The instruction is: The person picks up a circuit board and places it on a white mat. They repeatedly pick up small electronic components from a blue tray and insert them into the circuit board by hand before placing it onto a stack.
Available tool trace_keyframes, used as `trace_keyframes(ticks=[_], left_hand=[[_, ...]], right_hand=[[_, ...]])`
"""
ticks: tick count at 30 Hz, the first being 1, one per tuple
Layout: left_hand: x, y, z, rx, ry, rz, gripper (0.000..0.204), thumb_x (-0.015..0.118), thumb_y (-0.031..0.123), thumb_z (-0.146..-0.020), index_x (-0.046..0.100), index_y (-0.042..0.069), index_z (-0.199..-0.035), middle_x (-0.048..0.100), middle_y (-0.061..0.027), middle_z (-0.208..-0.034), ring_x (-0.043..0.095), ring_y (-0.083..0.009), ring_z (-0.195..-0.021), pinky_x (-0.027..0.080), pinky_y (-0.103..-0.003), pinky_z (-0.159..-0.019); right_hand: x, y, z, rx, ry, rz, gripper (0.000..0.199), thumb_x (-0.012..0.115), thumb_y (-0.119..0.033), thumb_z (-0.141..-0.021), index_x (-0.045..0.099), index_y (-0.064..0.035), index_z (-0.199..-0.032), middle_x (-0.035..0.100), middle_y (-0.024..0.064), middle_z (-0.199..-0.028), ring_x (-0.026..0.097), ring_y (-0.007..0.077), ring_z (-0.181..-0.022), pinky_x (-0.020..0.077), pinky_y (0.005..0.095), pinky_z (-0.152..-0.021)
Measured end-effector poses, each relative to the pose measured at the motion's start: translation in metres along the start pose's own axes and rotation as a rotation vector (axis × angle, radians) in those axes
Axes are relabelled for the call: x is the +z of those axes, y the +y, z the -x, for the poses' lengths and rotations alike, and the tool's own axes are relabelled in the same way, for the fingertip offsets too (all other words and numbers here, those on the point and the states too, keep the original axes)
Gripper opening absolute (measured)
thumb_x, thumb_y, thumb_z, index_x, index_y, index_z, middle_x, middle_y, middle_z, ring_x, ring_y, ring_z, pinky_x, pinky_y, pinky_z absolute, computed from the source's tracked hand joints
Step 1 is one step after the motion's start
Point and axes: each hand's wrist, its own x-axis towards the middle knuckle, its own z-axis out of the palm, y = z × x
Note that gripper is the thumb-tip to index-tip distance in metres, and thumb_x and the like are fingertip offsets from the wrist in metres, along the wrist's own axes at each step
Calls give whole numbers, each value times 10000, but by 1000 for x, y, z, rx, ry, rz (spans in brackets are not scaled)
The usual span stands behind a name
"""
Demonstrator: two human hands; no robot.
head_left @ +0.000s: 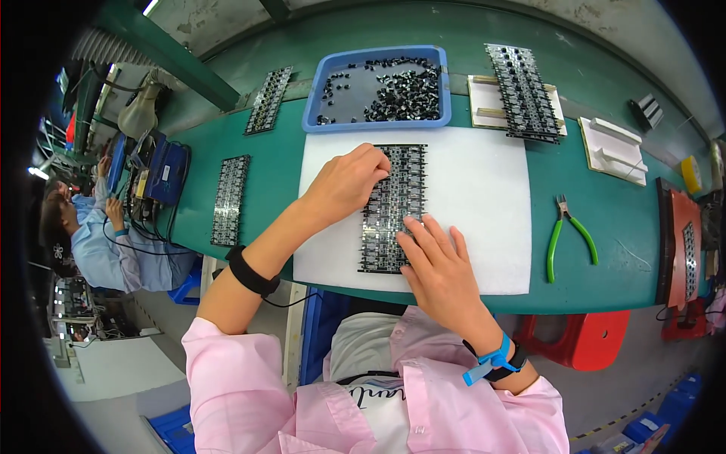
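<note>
Two bare hands work one long black circuit panel (393,198), which lies lengthwise on a white foam mat (484,204) at the middle of the green bench (605,227). The left hand (344,184) is curled over the panel's upper left edge, fingertips pinched close together against a row of small parts; whether a loose part sits between them cannot be told, as the fingers cover the spot. The right hand (437,257) lies flat with fingers spread and nothing held, pressing the panel's lower right corner onto the mat.

Judgement: the step in hand looks like seating or checking small components along the panel, the right hand acting as a steadying clamp. A further placement would call for the panel to remain pinned and for the left fingertips to work precisely, row by row, since the rows are tightly packed.

Just beyond the mat's far edge stands a blue tray (314,106), partly filled with small black parts heaped toward its right side. To its right another populated panel (523,91) rests on pale holders. Two more panels (230,200) (268,99) lie on the bench to the left. Green-handled cutters (567,231) lie to the right of the mat, apart from both hands. Each wrist carries a strap, black on the left, blue and black on the right. At far left another person in a light blue top (102,250) works at a separate station.
</note>
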Motion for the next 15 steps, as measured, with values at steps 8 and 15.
trace_keyframes(ticks=[8,15], left_hand=[[0,2,0,4,9,5,47,527,56,-756,508,30,-791,524,-89,-804,544,-279,-664,441,-357,-571],[0,2,2,24,46,18,44,533,44,-749,510,24,-780,523,-91,-786,545,-280,-651,441,-355,-560]], right_hand=[[1,2,1,13,-1,-38,383,559,-110,-728,474,-55,-1097,403,87,-1228,350,258,-1161,249,445,-932],[0,1,0,12,3,-47,371,556,-115,-730,481,-52,-1088,409,88,-1221,351,257,-1161,245,443,-933]])
